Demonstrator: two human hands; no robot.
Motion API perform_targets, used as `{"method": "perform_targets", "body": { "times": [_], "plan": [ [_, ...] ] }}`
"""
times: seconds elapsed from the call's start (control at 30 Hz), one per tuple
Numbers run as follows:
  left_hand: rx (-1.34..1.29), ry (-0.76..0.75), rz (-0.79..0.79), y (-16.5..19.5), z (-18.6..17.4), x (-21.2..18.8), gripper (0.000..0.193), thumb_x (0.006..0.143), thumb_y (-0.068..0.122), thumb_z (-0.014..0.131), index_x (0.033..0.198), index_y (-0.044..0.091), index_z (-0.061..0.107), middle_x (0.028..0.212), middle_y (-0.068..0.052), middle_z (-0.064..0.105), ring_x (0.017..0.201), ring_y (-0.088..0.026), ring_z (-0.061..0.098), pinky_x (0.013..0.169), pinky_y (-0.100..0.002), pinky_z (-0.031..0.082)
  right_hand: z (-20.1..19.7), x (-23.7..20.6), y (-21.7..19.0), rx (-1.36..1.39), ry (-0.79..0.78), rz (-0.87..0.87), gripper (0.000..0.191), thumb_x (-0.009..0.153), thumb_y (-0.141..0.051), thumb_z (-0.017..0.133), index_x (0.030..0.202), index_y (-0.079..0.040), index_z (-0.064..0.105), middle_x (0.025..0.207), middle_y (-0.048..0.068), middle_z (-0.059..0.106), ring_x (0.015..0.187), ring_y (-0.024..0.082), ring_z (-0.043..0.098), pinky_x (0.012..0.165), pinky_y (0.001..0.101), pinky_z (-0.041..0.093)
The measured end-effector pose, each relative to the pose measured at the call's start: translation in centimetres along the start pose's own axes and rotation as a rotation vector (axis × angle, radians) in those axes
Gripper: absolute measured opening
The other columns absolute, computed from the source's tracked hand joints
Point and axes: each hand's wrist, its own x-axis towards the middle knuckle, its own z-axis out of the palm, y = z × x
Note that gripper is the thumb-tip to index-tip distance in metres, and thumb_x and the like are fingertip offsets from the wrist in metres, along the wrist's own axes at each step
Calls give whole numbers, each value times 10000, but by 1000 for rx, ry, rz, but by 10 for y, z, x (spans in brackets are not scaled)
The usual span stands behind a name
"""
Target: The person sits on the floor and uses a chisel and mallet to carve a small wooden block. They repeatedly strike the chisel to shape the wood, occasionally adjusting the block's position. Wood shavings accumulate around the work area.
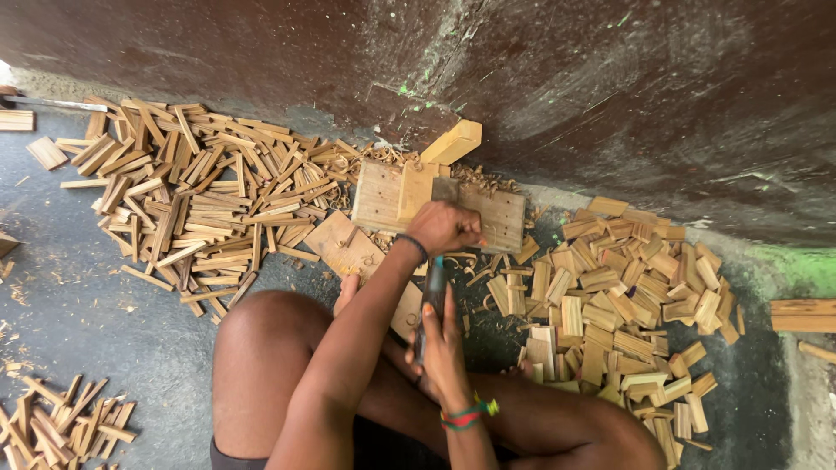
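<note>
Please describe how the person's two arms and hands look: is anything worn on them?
Both arms are bare, without sleeves or gloves. The left hand has a thin dark band around its wrist. The right hand has a wristband of red and green threads, with a small knot or tassel sticking out.

- Board (501, 218): pale raw wood, matt, visible grain, nail dots.
- Block (418, 187) and bar (452, 142): light sawn wood, unfinished, dull.
- Slats (200, 200) and chips (610, 296): split wood, dry, rough-edged, tan to yellow.
- Tool (433, 296): dark metal, slightly shiny.
- Wall (610, 87): dark brown, scuffed, with a faint sheen.
- Floor (78, 296): grey concrete, rough, dusty.
- Wristband (466, 416): red and green cloth.
</note>
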Motion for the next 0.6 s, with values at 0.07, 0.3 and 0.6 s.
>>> {"method": "perform_targets", "body": {
  "times": [0.07, 0.3, 0.6],
  "plan": [
    [4, 34, -8, -8, -2, 14, 191, 814, 337, 807, 817, 167, 722, 762, -25, 743, 678, -262, 715, 610, -400, 543, 2, 18, -3, 58, -40, -68, 623, 1033, -361, 513, 1609, -297, 286, 678, 47, 553, 430, 133, 528, 319, 246, 377],
    [154, 18, -55, -19, 0, 26, 215, 873, 370, 767, 810, 169, 721, 767, -83, 727, 716, -332, 699, 647, -449, 543, -2, 35, 9, 93, -59, -112, 603, 1037, -358, 524, 1596, -298, 307, 658, 45, 555, 411, 141, 518, 314, 265, 366],
    [135, 295, 223, -16, -10, -12, 291, 955, 399, 682, 903, 117, 730, 851, -92, 746, 760, -314, 721, 773, -446, 570, -23, 42, 9, 230, -93, -95, 613, 1015, -404, 511, 1596, -367, 318, 675, 63, 599, 419, 123, 516, 337, 251, 372]
  ]
}}
